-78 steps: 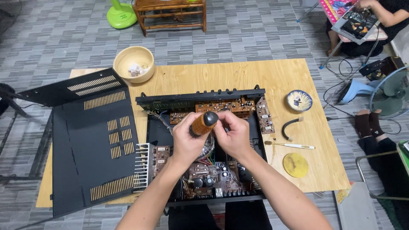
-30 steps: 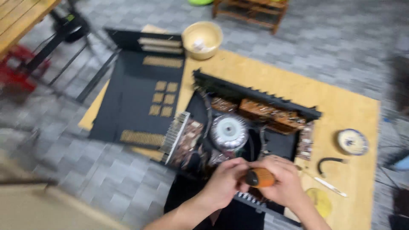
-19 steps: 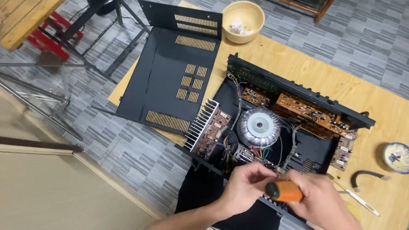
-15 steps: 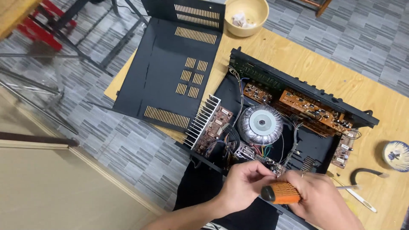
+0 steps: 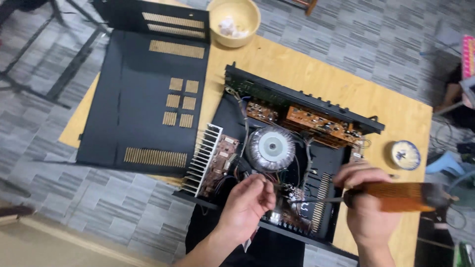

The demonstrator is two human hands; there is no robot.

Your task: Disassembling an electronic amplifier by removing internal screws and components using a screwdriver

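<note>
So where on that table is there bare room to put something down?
Bare wood lies between the yellow bowl and the opened amplifier, and between its back edge and the small dish. The left side is crowded by the black cover.

An informal electronics repair workshop: an opened amplifier point(image 5: 292, 158) and its removed black cover point(image 5: 143, 99) lie on a wooden tabletop point(image 5: 321, 79) over grey carpet tiles point(image 5: 99, 207).

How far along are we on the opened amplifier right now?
Done: the black cover is off and lies beside the open amplifier chassis. In hand: the right hand holds an orange-handled screwdriver, tip toward the boards at the near edge, where the left hand pinches something too small to tell. Left: the cover is not refitted.
</note>
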